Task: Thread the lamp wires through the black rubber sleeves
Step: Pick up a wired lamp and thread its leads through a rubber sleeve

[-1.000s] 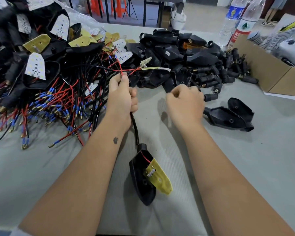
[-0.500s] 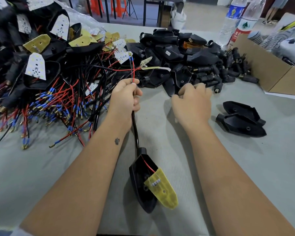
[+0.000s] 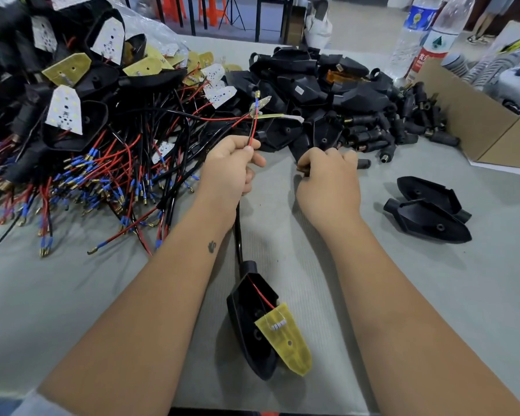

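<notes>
Red and black lamp wires (image 3: 252, 132) with blue crimped tips now stand up clear of the left hand (image 3: 230, 166), which pinches them between thumb and forefinger just below the free ends; a second ago the same hand was a closed fist around the lead with almost no wire showing above it, so the ends have been worked upward and bunched together for entry. Below that hand the black sheathed lead (image 3: 238, 235) runs down to the black teardrop-shaped lamp housing (image 3: 249, 325), which lies on the grey bench (image 3: 433, 295) between the forearms with its yellow circuit board (image 3: 285, 337) hanging out over the rim. The right hand (image 3: 327, 178) has moved forward from its earlier spot to the near edge of the heap of black rubber sleeves (image 3: 373, 136), fingers curled; a small dark, brass-tipped piece (image 3: 303, 171) shows at its fingertips, probably a sleeve being picked up, though how firmly it is held cannot be told. Two loose black lamp housings (image 3: 430, 214) lie to the right, well apart from the hands. Threading has not begun: the wires and the sleeve are not yet touching, and the next step looks to be bringing the sleeve's bore onto the two pinched tips.
</notes>
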`<state>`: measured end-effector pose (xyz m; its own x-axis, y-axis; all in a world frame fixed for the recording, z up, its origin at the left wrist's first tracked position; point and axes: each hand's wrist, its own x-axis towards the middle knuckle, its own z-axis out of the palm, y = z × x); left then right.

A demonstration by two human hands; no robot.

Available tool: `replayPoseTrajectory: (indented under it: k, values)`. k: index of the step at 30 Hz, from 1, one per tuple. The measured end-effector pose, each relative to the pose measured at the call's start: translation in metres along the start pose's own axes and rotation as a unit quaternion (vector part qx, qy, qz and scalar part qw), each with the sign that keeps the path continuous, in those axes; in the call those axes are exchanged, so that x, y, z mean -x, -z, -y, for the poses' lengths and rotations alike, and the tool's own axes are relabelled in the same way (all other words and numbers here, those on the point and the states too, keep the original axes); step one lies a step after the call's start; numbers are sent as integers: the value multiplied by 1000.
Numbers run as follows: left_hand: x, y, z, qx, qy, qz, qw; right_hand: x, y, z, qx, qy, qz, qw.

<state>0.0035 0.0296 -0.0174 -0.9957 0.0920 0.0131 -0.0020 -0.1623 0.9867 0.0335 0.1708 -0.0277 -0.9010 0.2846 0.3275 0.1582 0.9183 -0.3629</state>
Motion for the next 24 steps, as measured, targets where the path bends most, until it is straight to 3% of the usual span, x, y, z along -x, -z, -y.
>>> replayPoseTrajectory:
  k: [2, 4, 8, 11, 14, 18, 24]
  values:
    - [2, -1, 0, -9, -6, 9, 1000, -1, -1, 3, -31, 4, -3, 1000]
    - [4, -2, 0, -24, -24, 22, 999, 0, 0, 10, -136, -20, -13, 990]
    - [7, -4, -1, -52, -41, 49, 997, 2, 9, 24, -444, -107, 2, 890]
    - [9, -5, -1, -69, -47, 74, 994, 5, 12, 27, -541, -113, 33, 833]
    - [8, -5, 1, -69, -48, 82, 993, 6, 10, 30, -577, -114, 26, 808]
    - [7, -6, 6, -109, -62, 103, 987, 4, 8, 27, -540, -101, 6, 835]
    - [6, -8, 9, -120, -50, 125, 984, 4, 9, 23, -563, -119, -3, 818]
